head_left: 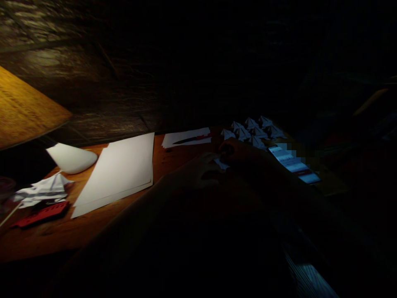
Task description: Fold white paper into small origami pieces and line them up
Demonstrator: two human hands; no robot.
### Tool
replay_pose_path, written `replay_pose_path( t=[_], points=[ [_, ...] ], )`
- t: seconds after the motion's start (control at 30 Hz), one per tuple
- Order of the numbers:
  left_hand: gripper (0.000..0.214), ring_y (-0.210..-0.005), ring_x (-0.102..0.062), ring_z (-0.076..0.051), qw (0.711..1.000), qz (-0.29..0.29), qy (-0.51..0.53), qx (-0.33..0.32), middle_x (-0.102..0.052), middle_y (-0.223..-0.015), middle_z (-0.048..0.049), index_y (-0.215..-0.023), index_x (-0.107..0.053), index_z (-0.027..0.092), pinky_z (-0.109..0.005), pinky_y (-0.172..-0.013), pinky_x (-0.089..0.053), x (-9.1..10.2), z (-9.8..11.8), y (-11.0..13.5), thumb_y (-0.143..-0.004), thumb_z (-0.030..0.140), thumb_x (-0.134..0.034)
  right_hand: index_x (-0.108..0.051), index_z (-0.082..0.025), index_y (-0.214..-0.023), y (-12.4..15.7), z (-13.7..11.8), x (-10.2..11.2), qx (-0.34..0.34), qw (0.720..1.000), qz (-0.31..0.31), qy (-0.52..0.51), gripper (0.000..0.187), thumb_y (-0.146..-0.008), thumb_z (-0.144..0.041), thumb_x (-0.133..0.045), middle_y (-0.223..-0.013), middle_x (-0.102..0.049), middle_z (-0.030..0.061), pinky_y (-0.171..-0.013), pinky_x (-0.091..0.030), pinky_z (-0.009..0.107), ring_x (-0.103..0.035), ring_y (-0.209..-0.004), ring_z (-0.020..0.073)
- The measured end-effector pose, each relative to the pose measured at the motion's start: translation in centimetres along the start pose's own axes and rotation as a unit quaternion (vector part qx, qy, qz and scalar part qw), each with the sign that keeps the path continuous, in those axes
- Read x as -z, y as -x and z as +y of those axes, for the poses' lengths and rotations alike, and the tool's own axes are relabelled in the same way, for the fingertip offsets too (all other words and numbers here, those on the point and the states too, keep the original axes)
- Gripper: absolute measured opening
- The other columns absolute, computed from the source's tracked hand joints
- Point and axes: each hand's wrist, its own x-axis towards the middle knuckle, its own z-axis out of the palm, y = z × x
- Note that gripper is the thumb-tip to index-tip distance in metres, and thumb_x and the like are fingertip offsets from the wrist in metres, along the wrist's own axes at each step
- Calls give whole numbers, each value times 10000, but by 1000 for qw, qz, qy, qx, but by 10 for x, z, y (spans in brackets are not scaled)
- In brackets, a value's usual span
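In the dim middle of the table, a small piece of folded white paper [221,164] lies between my two hands. My left hand [205,169] reaches in from the left, its fingers curled at the paper's near side and its thumb lower down. From the right comes my right hand [233,150], bent over the paper's far edge with the fingers closed in a pinch. Deep shadow hides most of the right fingers. Just beyond it stand several folded paper shapes [242,133], pointed and grouped in rows.
A knife [192,140] with a red handle rests on small white sheets [169,140]. Larger sheets [124,169] lie to the left, near a white lamp base [74,159], crumpled paper [46,190] and a red comb-like object [43,214]. A lit phone [293,163] lies at right.
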Motion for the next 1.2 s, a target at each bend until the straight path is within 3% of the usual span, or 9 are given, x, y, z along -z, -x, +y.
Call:
replay_pose_path(
  t=[0.13, 0.3, 0.57, 0.8, 0.97, 1.2],
  points=[
    [474, -1491, -389, -383, 1000, 5, -14, -3, -418, -1624, -134, -1378, -634, 282, -631, -1205, -383, -4, -2, 0, -931, 428, -693, -728, -166, -1136, -5, 3, -1, 3, 1000, -5, 1, 419, -737, -209, -847, -1187, -703, 114, -823, -532, 304, -664, -938, 199],
    [737, -1510, -363, -380, 999, 10, -32, -12, -393, -1640, -147, -1604, -419, 306, -631, -1222, -361, -9, -9, 0, -934, 466, -683, -732, -165, -1132, -9, 9, -3, 6, 1000, -7, -12, 412, -730, -148, -821, -1157, -715, 110, -803, -541, 304, -676, -902, 195],
    [672, -1515, -357, -381, 999, -4, -37, 2, -387, -1644, -150, -1562, -504, 283, -632, -1224, -355, -3, -2, -1, -941, 468, -684, -759, -189, -1128, -6, 8, 2, 38, 999, -9, -32, 340, -795, -238, -807, -1156, -739, 104, -856, -554, 342, -679, -924, 204],
    [660, -1507, -373, -363, 999, -1, -31, 7, -404, -1631, -138, -1559, -506, 293, -613, -1238, -349, -4, 1, 0, -946, 468, -677, -780, -176, -1085, -10, 5, -1, 1, 999, 6, -32, 294, -793, -198, -804, -1098, -762, 97, -792, -540, 307, -678, -869, 192],
    [669, -1502, -379, -375, 999, -7, -29, 14, -394, -1624, -174, -1555, -517, 241, -602, -1237, -360, -2, 3, 0, -953, 490, -673, -774, -158, -1118, -8, 4, -1, -4, 999, 9, -33, 310, -814, -216, -787, -1112, -752, 106, -793, -547, 301, -680, -866, 183],
    [665, -1492, -393, -366, 1000, -6, -30, 4, -411, -1614, -151, -1564, -496, 279, -612, -1223, -373, -3, 0, 0, -956, 481, -672, -784, -162, -1066, -8, -3, 0, -21, 999, 13, -42, 245, -823, -140, -771, -1083, -761, 100, -836, -555, 309, -686, -864, 175]
  ],
)
